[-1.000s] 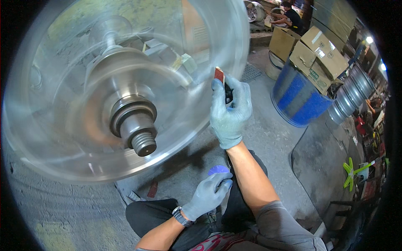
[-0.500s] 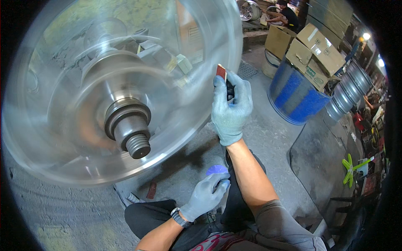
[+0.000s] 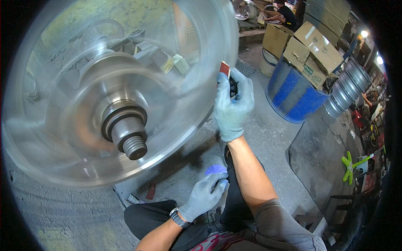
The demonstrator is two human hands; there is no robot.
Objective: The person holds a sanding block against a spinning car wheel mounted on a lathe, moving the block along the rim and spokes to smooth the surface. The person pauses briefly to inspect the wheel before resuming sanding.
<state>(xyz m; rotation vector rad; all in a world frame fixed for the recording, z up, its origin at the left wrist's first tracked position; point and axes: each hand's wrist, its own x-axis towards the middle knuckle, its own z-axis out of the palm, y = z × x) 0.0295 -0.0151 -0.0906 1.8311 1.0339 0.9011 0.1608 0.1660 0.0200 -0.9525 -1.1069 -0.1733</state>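
Observation:
A large metal wheel rim (image 3: 211, 90), blurred by spinning, fills the upper left around a threaded steel spindle (image 3: 130, 134). My right hand (image 3: 233, 104), in a pale grey-blue work glove, is raised by the wheel's right edge. Its fingers are closed around a folded piece of red-brown sandpaper (image 3: 225, 68); whether that touches the wheel, I cannot tell. Low over my lap, my gloved left hand (image 3: 205, 196) is closed on a purple disc (image 3: 216, 169), which sticks out beyond its fingertips. Part of the disc is hidden by the hand.
A blue drum (image 3: 293, 94) topped with cardboard boxes (image 3: 316, 46) stands at the right, beside stacked metal rims (image 3: 349, 88). A dark mat (image 3: 314, 154) lies on the floor. Between wheel and knees lies a reddish-brown strip (image 3: 151, 190). Another person (image 3: 285, 14) sits far back.
My right hand has shifted slightly away from the wheel's middle, with the sandpaper tilted a little differently. The wheel keeps spinning. My left hand stays in place with the disc.

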